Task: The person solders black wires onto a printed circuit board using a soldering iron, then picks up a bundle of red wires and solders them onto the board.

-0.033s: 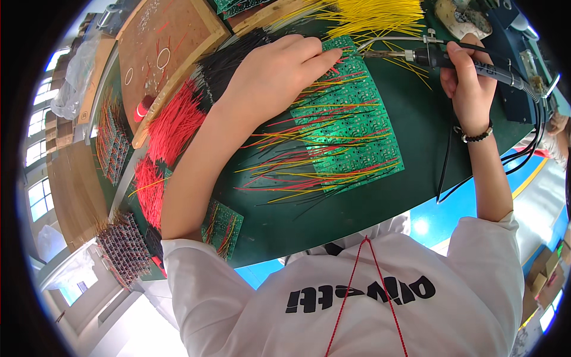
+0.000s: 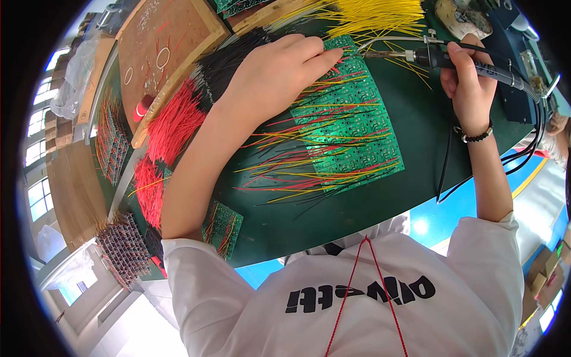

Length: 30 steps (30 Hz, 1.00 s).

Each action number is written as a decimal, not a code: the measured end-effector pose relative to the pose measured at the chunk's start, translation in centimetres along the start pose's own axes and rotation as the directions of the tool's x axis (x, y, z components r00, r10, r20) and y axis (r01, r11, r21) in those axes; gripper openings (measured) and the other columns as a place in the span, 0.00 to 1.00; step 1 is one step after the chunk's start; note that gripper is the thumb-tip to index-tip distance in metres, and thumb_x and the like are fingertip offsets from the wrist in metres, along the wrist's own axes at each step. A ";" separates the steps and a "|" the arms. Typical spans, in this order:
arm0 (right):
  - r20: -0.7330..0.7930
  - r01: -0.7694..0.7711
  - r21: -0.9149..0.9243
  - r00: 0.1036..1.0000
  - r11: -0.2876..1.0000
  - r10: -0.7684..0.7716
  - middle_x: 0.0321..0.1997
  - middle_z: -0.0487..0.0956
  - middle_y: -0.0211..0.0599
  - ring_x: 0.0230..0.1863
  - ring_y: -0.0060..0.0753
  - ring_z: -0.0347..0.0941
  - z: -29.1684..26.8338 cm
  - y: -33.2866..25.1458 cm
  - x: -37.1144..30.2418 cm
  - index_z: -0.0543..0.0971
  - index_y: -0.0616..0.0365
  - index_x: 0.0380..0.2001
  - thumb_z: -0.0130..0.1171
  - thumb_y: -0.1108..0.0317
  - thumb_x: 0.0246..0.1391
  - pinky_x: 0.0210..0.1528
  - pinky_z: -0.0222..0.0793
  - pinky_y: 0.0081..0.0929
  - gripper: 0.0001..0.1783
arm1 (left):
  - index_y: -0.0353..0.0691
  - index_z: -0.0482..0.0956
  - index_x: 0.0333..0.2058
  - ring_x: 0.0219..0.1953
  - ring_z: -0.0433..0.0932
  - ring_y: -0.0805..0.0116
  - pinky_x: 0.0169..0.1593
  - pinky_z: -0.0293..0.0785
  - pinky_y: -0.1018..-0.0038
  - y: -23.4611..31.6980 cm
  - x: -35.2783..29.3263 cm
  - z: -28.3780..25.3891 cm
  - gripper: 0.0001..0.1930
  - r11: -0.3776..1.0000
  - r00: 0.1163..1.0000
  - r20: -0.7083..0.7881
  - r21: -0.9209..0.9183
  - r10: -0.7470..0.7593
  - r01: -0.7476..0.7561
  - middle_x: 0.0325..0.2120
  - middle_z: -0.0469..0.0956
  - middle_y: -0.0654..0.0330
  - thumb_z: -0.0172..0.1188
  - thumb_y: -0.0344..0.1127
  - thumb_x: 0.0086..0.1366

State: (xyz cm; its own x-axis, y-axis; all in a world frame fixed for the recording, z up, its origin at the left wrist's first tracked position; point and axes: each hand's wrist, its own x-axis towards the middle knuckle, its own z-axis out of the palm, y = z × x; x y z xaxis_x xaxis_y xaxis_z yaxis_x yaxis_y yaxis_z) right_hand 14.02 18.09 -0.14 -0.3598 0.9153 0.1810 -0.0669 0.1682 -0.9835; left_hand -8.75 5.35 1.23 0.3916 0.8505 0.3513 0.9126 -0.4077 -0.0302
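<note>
A green circuit board panel (image 2: 351,119) lies on the bench, with rows of red, yellow and black wires (image 2: 315,152) sticking out past its left side. My left hand (image 2: 285,74) reaches over the panel's far end, thumb and finger pinched on a thin wire at the board; red shows at the fingertips, but the wire's end is mostly hidden. In my right hand (image 2: 470,80) is a black soldering iron (image 2: 437,58), held like a pen and pointing left. A thin metal feed tube (image 2: 386,39) is clamped to it. Its tip is at the board's far right edge, close to my left fingertips.
Bundles of red wires (image 2: 175,122), black wires (image 2: 214,68) and yellow wires (image 2: 377,18) lie around the panel. A wooden tray (image 2: 172,41) stands far left. A smaller wired board (image 2: 223,229) is beside my left forearm. Black cables (image 2: 447,160) hang at right, near a dark blue machine (image 2: 511,89).
</note>
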 end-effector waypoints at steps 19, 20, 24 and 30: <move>0.036 -0.019 -0.010 0.999 1.000 0.019 0.10 0.61 0.26 0.07 0.14 0.51 0.1 0.2 -0.1 0.64 0.57 0.18 0.51 0.68 0.48 0.08 0.44 0.13 0.10 | 0.45 0.74 0.38 0.31 0.71 0.68 0.32 0.71 0.76 0.1 -0.1 0.1 0.16 1.000 0.999 0.040 0.011 -0.014 0.014 0.26 0.69 0.64 0.52 0.27 0.47; 0.037 -0.021 -0.012 0.999 1.000 0.022 0.10 0.61 0.26 0.07 0.14 0.51 0.0 0.2 0.0 0.64 0.57 0.18 0.51 0.68 0.48 0.08 0.44 0.13 0.10 | 0.45 0.74 0.38 0.31 0.71 0.68 0.32 0.71 0.76 0.1 0.0 0.0 0.16 1.000 0.999 0.040 0.009 -0.016 0.015 0.26 0.69 0.64 0.52 0.27 0.47; 0.072 0.017 -0.056 0.997 0.998 -0.013 0.09 0.61 0.27 0.07 0.14 0.51 -0.2 0.2 0.1 0.65 0.57 0.18 0.50 0.68 0.48 0.08 0.44 0.13 0.10 | 0.45 0.74 0.38 0.31 0.71 0.69 0.32 0.71 0.77 0.0 0.0 -0.1 0.17 1.000 0.998 0.061 0.025 -0.013 0.011 0.26 0.69 0.65 0.52 0.27 0.47; 0.057 0.030 -0.004 0.998 1.000 -0.030 0.10 0.62 0.28 0.08 0.14 0.51 -0.2 0.3 0.2 0.65 0.58 0.20 0.48 0.67 0.50 0.08 0.43 0.14 0.09 | 0.44 0.73 0.39 0.32 0.72 0.69 0.32 0.71 0.77 0.1 0.1 -0.2 0.17 0.999 0.996 0.089 0.037 -0.014 0.010 0.27 0.69 0.65 0.52 0.27 0.46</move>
State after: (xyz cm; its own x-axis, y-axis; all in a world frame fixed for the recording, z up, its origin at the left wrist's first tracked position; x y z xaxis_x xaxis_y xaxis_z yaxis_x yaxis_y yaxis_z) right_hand 14.14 18.42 -0.41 -0.4101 0.8876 0.2098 -0.0741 0.1969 -0.9776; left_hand -8.61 5.34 1.48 0.3879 0.8821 0.2672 0.9204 -0.3861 -0.0616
